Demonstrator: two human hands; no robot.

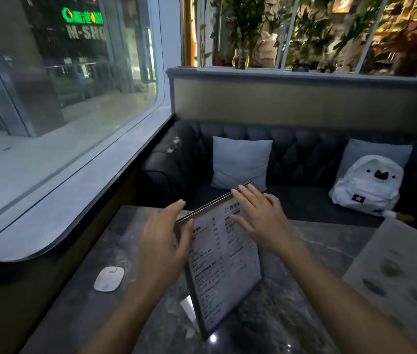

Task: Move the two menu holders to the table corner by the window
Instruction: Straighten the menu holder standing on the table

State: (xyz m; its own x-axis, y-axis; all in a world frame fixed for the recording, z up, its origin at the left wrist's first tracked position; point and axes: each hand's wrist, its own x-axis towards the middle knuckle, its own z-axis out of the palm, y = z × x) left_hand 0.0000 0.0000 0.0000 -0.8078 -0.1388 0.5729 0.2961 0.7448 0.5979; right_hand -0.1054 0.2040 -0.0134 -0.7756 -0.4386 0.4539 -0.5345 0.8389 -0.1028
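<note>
We see everything from one wide-angle camera on the person's head, looking forward and down across the table (291,251) toward the sofa (304,154) opposite. It sits close above the hands (162,241), with the window (49,98) curving along our left and edges bending from the lens.

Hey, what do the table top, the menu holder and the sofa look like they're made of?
Table top: polished grey stone or a stone-look slab, veined and glossy. Menu holder: clear acrylic or glass in a dark, likely metal frame, with glare. Sofa: dark tufted leather or leatherette, slight sheen.
</note>
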